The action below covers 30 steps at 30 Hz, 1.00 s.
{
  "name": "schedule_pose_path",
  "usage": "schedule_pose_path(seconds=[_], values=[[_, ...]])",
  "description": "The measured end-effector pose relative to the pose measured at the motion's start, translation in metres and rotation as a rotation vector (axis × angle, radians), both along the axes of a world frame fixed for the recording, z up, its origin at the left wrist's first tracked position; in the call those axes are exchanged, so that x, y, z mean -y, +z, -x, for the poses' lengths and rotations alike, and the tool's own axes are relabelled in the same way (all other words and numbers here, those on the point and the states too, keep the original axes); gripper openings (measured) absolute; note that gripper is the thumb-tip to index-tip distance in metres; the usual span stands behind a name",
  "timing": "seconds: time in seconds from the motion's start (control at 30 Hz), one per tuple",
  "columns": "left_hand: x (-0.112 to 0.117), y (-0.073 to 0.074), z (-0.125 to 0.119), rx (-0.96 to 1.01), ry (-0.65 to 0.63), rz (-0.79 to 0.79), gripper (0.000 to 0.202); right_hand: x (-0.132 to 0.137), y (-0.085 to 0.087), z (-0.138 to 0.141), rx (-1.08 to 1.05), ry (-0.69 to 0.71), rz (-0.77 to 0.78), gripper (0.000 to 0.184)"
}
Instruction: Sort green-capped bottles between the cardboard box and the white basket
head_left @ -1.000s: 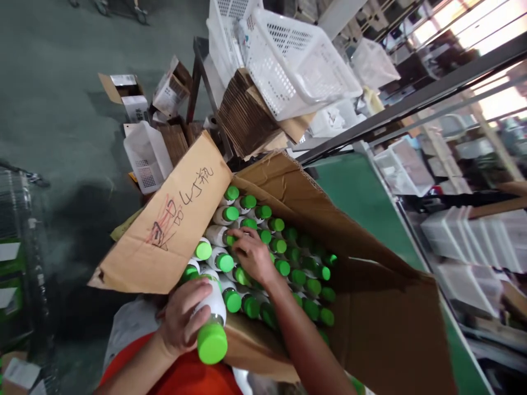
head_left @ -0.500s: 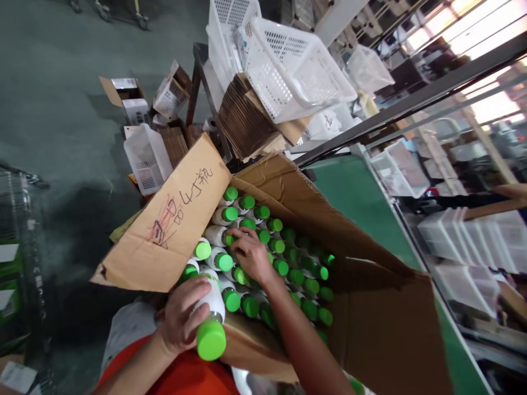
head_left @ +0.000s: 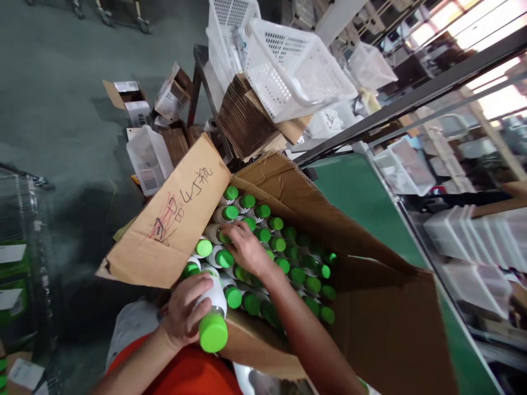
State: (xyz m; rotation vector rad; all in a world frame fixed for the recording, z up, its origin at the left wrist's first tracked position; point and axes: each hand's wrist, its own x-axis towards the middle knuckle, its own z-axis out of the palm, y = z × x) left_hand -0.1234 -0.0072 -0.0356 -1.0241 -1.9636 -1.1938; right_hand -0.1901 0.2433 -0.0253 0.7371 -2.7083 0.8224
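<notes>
My left hand (head_left: pixel 188 308) is wrapped round a white bottle (head_left: pixel 214 302) with a bright green cap, tilted cap-end toward me at the near edge of the cardboard box (head_left: pixel 387 318). Inside the box my right hand (head_left: pixel 246 246) has its fingers closed at the neck of another white bottle (head_left: pixel 214 233), whose green cap is partly covered by the fingers. Rows of similar green-capped bottles (head_left: pixel 276 224) stand close around that hand. My right forearm hides some of them.
A box flap (head_left: pixel 164 219) with handwriting folds out to the left. Behind the box are white plastic baskets (head_left: pixel 288 71) and a stack of flattened cardboard (head_left: pixel 242 118). A green tabletop (head_left: pixel 349 181) lies beyond the box's right side. Open cartons (head_left: pixel 134 104) sit on the floor.
My right hand has shifted slightly left and closed further over the neck of the bottle in the box. The bottle in my left hand stays in about the same place.
</notes>
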Motion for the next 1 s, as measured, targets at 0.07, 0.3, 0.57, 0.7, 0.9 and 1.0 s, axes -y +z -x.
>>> schedule_pose_path(seconds=[0.07, 0.3, 0.57, 0.7, 0.9, 1.0], values=[[0.000, 0.001, 0.000, -0.009, 0.000, -0.001, 0.027, 0.002, 0.003, 0.002, 0.005, 0.015, -0.026, 0.042], [0.001, 0.006, 0.003, -0.016, 0.014, 0.011, 0.023, -0.010, -0.013, -0.014, 0.054, -0.095, 0.146, 0.034], [0.002, 0.007, 0.003, -0.011, -0.008, -0.007, 0.024, -0.010, -0.014, -0.014, 0.070, -0.117, 0.179, 0.041], [0.003, 0.007, 0.004, -0.007, -0.003, 0.002, 0.017, -0.008, -0.013, -0.014, 0.074, -0.128, 0.176, 0.041], [0.004, 0.007, 0.004, -0.012, -0.007, 0.008, 0.022, -0.008, -0.014, -0.014, 0.068, -0.133, 0.192, 0.037], [0.005, 0.004, 0.003, -0.018, -0.009, -0.002, 0.024, -0.006, -0.006, -0.014, 0.076, -0.106, 0.162, 0.037]])
